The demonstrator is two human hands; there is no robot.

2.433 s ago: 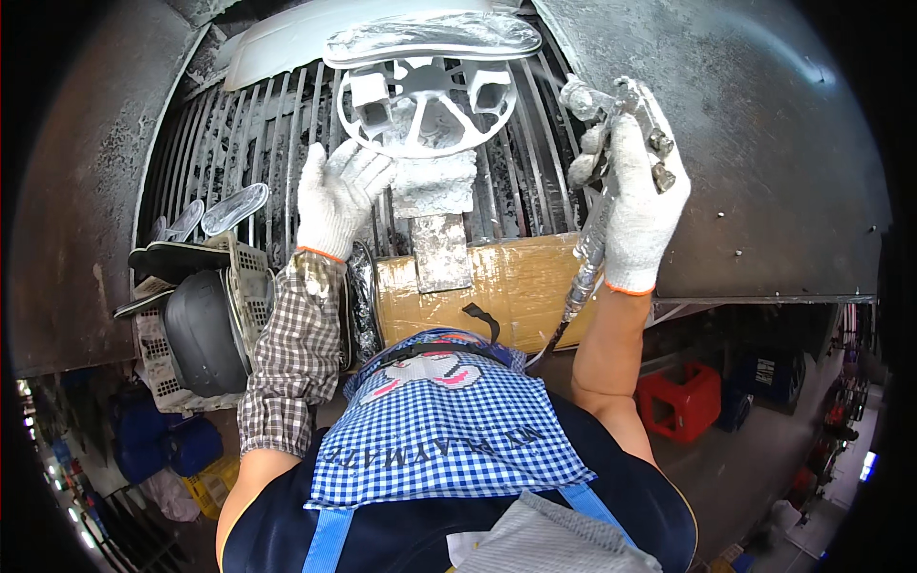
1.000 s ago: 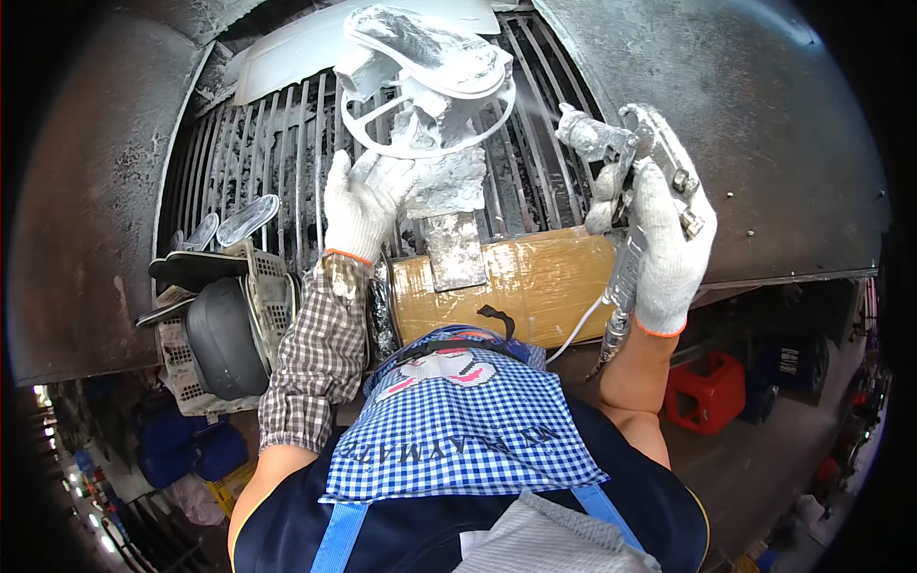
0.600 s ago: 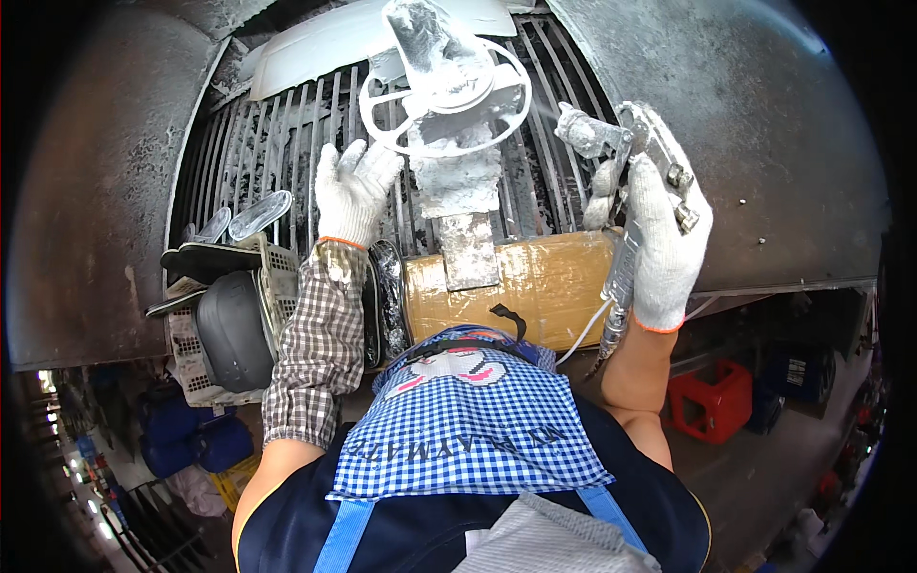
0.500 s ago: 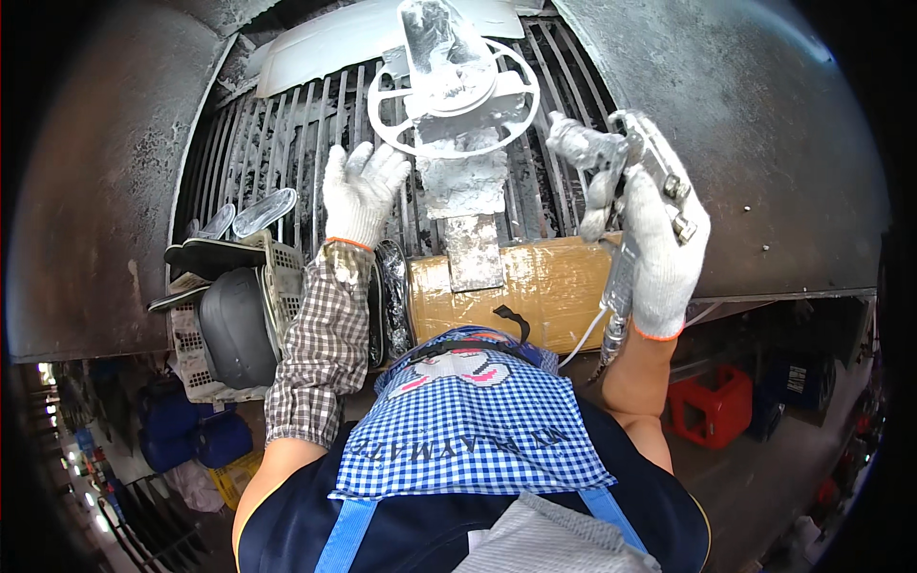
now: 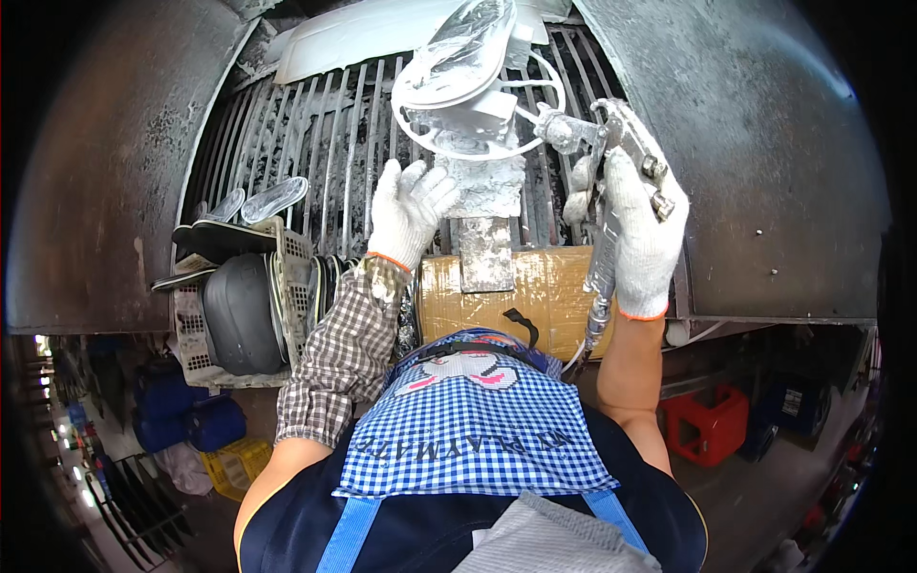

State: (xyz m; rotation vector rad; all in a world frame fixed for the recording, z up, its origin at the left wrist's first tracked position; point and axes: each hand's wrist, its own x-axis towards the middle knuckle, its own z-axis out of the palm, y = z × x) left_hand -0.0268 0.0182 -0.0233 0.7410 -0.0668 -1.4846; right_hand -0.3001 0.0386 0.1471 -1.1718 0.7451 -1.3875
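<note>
A white-coated, sole-shaped piece sits tilted on top of a round wheel-like stand with a white-crusted rim. My left hand, in a white knit glove, is below the near left part of that rim. Its fingers are apart and nothing is in it. In its matching glove, my right hand grips a spray gun caked with white coating. The gun's nozzle end points left, close to the right side of the wheel. A hose fitting runs down from its handle.
Dark slats lie behind the stand, between metal side walls. On the left, a plastic basket holds several dark soles; two clear, sole-shaped pieces lie beyond it. A taped cardboard surface is in front of me.
The sole-shaped piece and wheel have turned, the piece now slanting up to the right. My left hand has shifted right and slightly down. The spray gun has come nearer the wheel.
</note>
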